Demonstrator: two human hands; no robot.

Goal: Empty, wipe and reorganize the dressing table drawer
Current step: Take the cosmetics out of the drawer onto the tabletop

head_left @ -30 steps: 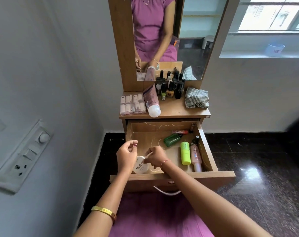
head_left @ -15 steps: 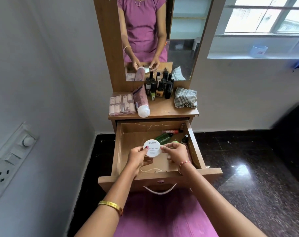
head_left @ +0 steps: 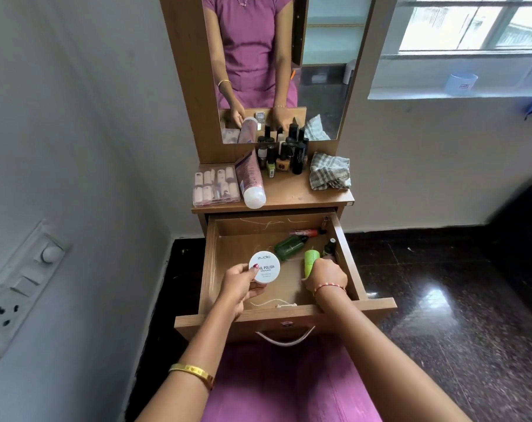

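Drawer (head_left: 348, 263) is pulled wide open, and the left hand (head_left: 239, 283) holds a round white nail polish remover tub (head_left: 264, 267) up over it, fingers curled round the rim. The right hand (head_left: 327, 277) is down inside, fingers wrapped round a lime green bottle (head_left: 311, 261), next to a dark green bottle (head_left: 289, 246). Up on the bench (head_left: 292, 193) sit nail polish bottles (head_left: 284, 155), a pink tube (head_left: 251, 181) and a checked cloth (head_left: 330, 175).

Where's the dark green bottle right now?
The dark green bottle lies on its side in the back right part of the open drawer, just behind the light green tube that the right hand grips.
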